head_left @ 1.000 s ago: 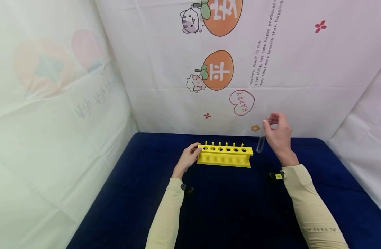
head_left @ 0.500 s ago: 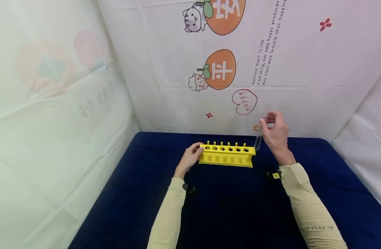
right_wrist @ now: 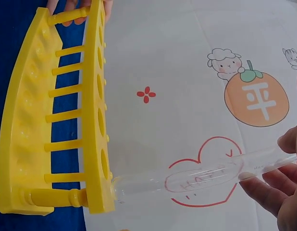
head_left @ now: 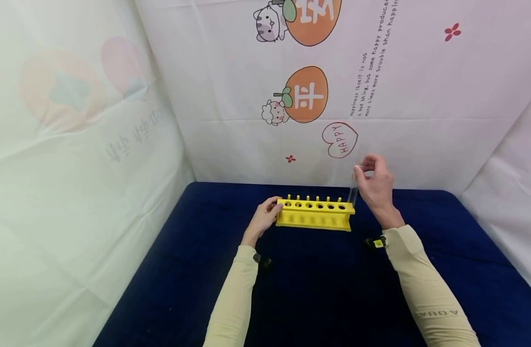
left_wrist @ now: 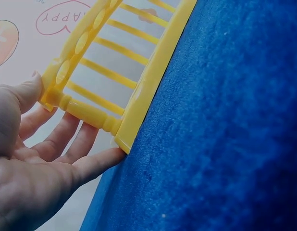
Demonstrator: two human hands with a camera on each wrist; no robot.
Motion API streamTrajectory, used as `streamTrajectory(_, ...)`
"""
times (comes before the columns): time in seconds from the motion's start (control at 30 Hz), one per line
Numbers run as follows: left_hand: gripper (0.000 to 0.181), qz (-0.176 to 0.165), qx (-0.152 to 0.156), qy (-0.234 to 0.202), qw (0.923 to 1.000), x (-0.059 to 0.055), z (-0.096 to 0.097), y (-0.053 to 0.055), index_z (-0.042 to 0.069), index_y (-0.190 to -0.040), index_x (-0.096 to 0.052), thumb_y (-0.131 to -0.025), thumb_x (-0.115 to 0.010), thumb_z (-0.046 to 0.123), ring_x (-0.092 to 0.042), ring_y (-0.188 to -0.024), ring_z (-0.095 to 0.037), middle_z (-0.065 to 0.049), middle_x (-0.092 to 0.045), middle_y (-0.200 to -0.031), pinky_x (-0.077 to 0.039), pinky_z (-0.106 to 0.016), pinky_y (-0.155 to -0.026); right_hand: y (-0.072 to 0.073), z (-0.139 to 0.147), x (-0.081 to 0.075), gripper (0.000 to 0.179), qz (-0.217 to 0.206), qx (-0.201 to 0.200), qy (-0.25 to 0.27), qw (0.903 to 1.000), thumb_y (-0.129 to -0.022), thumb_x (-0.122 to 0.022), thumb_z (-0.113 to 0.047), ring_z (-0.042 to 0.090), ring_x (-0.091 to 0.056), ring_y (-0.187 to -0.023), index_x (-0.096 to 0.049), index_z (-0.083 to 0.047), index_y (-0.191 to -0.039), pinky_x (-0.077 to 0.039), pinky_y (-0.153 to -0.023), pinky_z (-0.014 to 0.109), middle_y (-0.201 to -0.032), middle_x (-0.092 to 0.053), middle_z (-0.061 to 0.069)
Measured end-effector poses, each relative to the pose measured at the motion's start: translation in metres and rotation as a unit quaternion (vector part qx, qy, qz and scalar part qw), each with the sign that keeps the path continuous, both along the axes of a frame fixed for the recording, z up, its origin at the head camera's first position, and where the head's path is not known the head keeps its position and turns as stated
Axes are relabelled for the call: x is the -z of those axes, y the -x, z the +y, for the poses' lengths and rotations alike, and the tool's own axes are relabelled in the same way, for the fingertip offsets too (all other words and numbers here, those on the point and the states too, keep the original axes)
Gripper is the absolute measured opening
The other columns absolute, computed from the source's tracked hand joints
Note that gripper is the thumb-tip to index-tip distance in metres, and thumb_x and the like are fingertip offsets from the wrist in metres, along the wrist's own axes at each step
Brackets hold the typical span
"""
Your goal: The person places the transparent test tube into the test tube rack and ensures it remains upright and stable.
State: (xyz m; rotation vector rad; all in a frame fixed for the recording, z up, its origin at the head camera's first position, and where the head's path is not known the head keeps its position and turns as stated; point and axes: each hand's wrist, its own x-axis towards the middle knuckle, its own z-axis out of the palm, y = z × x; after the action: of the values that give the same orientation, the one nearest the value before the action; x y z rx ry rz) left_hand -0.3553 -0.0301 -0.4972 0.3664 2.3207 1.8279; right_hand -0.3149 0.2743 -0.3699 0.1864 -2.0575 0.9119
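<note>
A yellow test tube rack (head_left: pixel 314 220) stands on the blue cloth, with a row of round holes in its top plate and upright pegs behind them. My left hand (head_left: pixel 263 217) grips its left end; in the left wrist view the thumb lies on the top plate and fingers reach round the end post (left_wrist: pixel 86 113). Between thumb and fingers, my right hand (head_left: pixel 375 185) pinches a clear test tube (right_wrist: pixel 206 178) near its upper end. The tube's rounded bottom is beside the top plate at the rack's right end; whether they touch, I cannot tell.
Dark blue cloth (head_left: pixel 317 279) covers the table. A white printed sheet (head_left: pixel 230 144) hangs just behind the rack, and another white sheet (head_left: pixel 74 202) rises at the left. Dark wrist cameras sit near both cuffs.
My right hand has moved left with the test tube, from apart on the right of the rack to its right end. The left hand keeps its grip and the rack stays in place.
</note>
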Motion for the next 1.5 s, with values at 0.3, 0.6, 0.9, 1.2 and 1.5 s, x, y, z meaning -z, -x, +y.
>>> streamTrajectory(0.3, 0.050, -0.010, 0.000, -0.007, 0.9999, 0.000, -0.001, -0.002, 0.024, -0.147, -0.046, -0.100, -0.054, 0.040, -0.059, -0.120, -0.031, -0.012, -0.057, -0.132, -0.050, -0.052, -0.100, 0.003, -0.008, 0.004, 0.030, 0.000, -0.019, 0.007, 0.9998, -0.092, -0.067, -0.009, 0.031, -0.066, -0.090, -0.054, 0.002, -0.118, -0.038, -0.068, 0.001, -0.102, -0.062, 0.020)
streamTrajectory(0.6, 0.048, 0.004, -0.002, -0.006, 1.0000, 0.001, -0.002, -0.001, 0.027, -0.143, -0.049, -0.099, -0.054, 0.045, -0.061, -0.115, -0.026, -0.010, -0.060, -0.128, -0.054, -0.046, -0.097, 0.003, -0.014, 0.007, 0.030, -0.013, -0.022, 0.014, 0.9996, -0.094, -0.065, -0.011, 0.029, -0.065, -0.092, -0.053, 0.001, -0.119, -0.039, -0.069, 0.000, -0.103, -0.061, 0.018)
streamTrajectory(0.9, 0.049, 0.006, -0.002, -0.002, 1.0000, 0.001, -0.003, -0.001, 0.026, -0.143, -0.049, -0.099, -0.054, 0.046, -0.062, -0.113, -0.025, -0.009, -0.060, -0.127, -0.054, -0.046, -0.095, 0.003, -0.020, 0.010, 0.031, -0.012, -0.032, 0.014, 0.9993, -0.094, -0.065, -0.010, 0.030, -0.066, -0.091, -0.053, 0.001, -0.120, -0.037, -0.069, -0.002, -0.103, -0.061, 0.019)
streamTrajectory(1.2, 0.055, 0.012, -0.002, 0.006, 0.9999, 0.000, -0.002, 0.001, 0.020, -0.147, -0.046, -0.099, -0.052, 0.047, -0.062, -0.110, -0.022, -0.008, -0.060, -0.125, -0.055, -0.042, -0.094, 0.001, -0.020, 0.014, 0.031, -0.017, -0.027, 0.003, 0.9995, -0.092, -0.068, -0.011, 0.030, -0.066, -0.089, -0.055, 0.000, -0.118, -0.037, -0.069, 0.000, -0.101, -0.062, 0.017)
streamTrajectory(1.5, 0.052, 0.009, -0.004, 0.005, 0.9999, 0.001, -0.003, -0.001, 0.022, -0.145, -0.048, -0.099, -0.053, 0.044, -0.062, -0.110, -0.025, -0.008, -0.061, -0.124, -0.054, -0.045, -0.093, -0.002, -0.020, 0.020, 0.030, -0.030, -0.026, -0.009, 0.9992, -0.092, -0.068, -0.011, 0.030, -0.065, -0.089, -0.055, 0.001, -0.117, -0.039, -0.069, 0.003, -0.101, -0.063, 0.017)
